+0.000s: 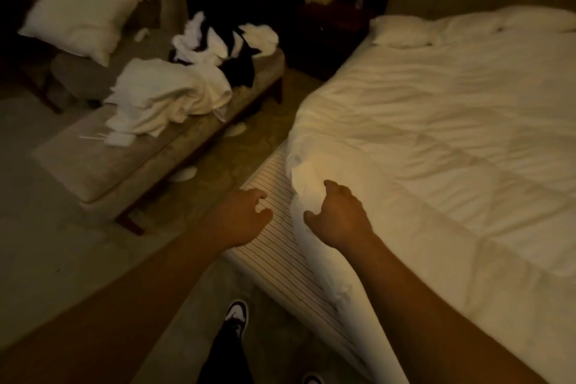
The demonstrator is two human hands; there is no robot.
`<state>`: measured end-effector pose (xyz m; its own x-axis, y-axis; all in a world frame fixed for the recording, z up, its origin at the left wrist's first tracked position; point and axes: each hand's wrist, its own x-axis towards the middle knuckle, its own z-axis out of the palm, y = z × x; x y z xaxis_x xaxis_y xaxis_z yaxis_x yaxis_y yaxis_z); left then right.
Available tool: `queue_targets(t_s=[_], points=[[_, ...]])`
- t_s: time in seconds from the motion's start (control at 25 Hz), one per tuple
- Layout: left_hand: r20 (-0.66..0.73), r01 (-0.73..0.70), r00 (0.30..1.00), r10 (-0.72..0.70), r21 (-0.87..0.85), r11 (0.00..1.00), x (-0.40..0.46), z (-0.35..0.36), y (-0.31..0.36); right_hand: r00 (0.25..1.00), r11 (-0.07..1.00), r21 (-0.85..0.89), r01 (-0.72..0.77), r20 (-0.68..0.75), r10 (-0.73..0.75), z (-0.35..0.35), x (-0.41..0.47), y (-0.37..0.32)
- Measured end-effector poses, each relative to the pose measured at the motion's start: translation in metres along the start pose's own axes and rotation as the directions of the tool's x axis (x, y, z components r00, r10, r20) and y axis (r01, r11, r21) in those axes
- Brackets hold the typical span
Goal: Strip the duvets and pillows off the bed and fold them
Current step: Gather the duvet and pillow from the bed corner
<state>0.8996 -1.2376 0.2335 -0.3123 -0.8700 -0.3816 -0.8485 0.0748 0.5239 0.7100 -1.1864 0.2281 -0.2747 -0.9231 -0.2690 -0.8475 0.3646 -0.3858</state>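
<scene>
A white quilted duvet (pixel 442 121) covers the bed on the right, its edge hanging over the striped mattress side (pixel 280 227). A white pillow (pixel 402 29) lies at the head of the bed. Another white pillow (pixel 82 6) leans on a chair at the far left. My right hand (pixel 338 215) hovers at the duvet's hanging corner (pixel 307 178), fingers loosely curled, holding nothing. My left hand (pixel 243 215) is just left of it, over the striped mattress side, fingers also loosely curled and empty.
A long upholstered bench (pixel 103 165) stands to the left with crumpled white linen (pixel 168 97) and dark clothing (pixel 240 62) piled on it. A dark nightstand (pixel 336 22) with a lamp stands beyond the bed. My shoe (pixel 237 316) is on the carpet below.
</scene>
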Motion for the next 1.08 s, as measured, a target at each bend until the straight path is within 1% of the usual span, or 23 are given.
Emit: queue_targets(t_s=[0.12,0.2,0.28,0.32,0.4,0.48,0.52,0.56,0.6,0.64,0.68,0.72,0.76,0.8,0.84,0.88,0.92,1.0,1.04,1.08], points=[[0.177,-0.016,0.984,0.012,0.024,1.000,0.067,0.015,-0.028,0.979,0.979,0.015,-0.203,0.018,0.203,0.050,0.041,-0.007],[0.272,0.017,0.962,-0.018,0.009,1.000,0.098,0.026,-0.046,0.940,0.942,0.012,-0.336,0.069,0.334,0.081,0.058,-0.010],[0.351,0.051,0.936,-0.041,-0.017,0.999,0.119,0.040,-0.058,0.901,0.905,-0.021,-0.424,0.094,0.424,0.105,0.071,-0.012],[0.385,0.070,0.921,-0.055,-0.025,0.997,0.128,0.047,-0.063,0.891,0.894,-0.045,-0.445,0.074,0.448,0.117,0.078,-0.012],[0.454,0.090,0.889,-0.068,-0.028,0.996,0.143,0.062,-0.068,0.897,0.895,-0.072,-0.441,-0.014,0.441,0.133,0.089,-0.010],[0.503,0.131,0.860,-0.083,-0.062,0.989,0.157,0.077,-0.070,0.919,0.920,-0.071,-0.385,-0.120,0.375,0.142,0.098,0.001],[0.510,0.182,0.855,-0.096,-0.121,0.976,0.162,0.084,-0.070,0.928,0.935,-0.071,-0.347,-0.175,0.330,0.143,0.101,0.008],[0.508,0.254,0.853,-0.118,-0.208,0.944,0.167,0.091,-0.070,0.928,0.946,-0.054,-0.319,-0.222,0.300,0.140,0.102,0.016],[0.511,0.342,0.846,-0.152,-0.303,0.889,0.173,0.099,-0.069,0.924,0.951,0.015,-0.310,-0.233,0.304,0.134,0.102,0.023],[0.528,0.440,0.826,-0.197,-0.385,0.811,0.179,0.107,-0.066,0.916,0.945,0.134,-0.299,-0.236,0.323,0.125,0.100,0.031],[0.563,0.542,0.789,-0.246,-0.448,0.711,0.184,0.114,-0.061,0.908,0.927,0.268,-0.264,-0.256,0.332,0.113,0.095,0.039],[0.600,0.629,0.745,-0.291,-0.490,0.603,0.188,0.122,-0.055,0.889,0.904,0.368,-0.220,-0.305,0.341,0.100,0.089,0.045],[0.633,0.697,0.701,-0.328,-0.511,0.503,0.190,0.130,-0.046,0.865,0.892,0.412,-0.186,-0.362,0.348,0.084,0.082,0.049],[0.661,0.741,0.663,-0.351,-0.512,0.435,0.191,0.137,-0.035,0.840,0.894,0.418,-0.162,-0.417,0.347,0.072,0.076,0.053],[0.692,0.769,0.630,-0.352,-0.493,0.406,0.191,0.145,-0.022,0.821,0.901,0.409,-0.143,-0.459,0.338,0.059,0.071,0.058],[0.735,0.790,0.598,-0.320,-0.470,0.395,0.191,0.153,-0.010,0.807,0.904,0.405,-0.133,-0.485,0.336,0.051,0.069,0.063],[0.795,0.815,0.551,-0.254,-0.447,0.368,0.189,0.160,0.003,0.799,0.903,0.410,-0.125,-0.498,0.337,0.044,0.066,0.066],[0.884,0.857,0.464,-0.058,-0.432,0.282,0.179,0.174,0.030,0.777,0.893,0.438,-0.106,-0.524,0.349,0.034,0.060,0.074],[0.890,0.852,0.456,0.023,-0.443,0.279,0.174,0.179,0.041,0.764,0.892,0.444,-0.089,-0.544,0.347,0.030,0.057,0.076],[0.878,0.825,0.474,0.075,-0.472,0.310,0.171,0.185,0.049,0.752,0.890,0.449,-0.076,-0.560,0.347,0.027,0.053,0.077]])
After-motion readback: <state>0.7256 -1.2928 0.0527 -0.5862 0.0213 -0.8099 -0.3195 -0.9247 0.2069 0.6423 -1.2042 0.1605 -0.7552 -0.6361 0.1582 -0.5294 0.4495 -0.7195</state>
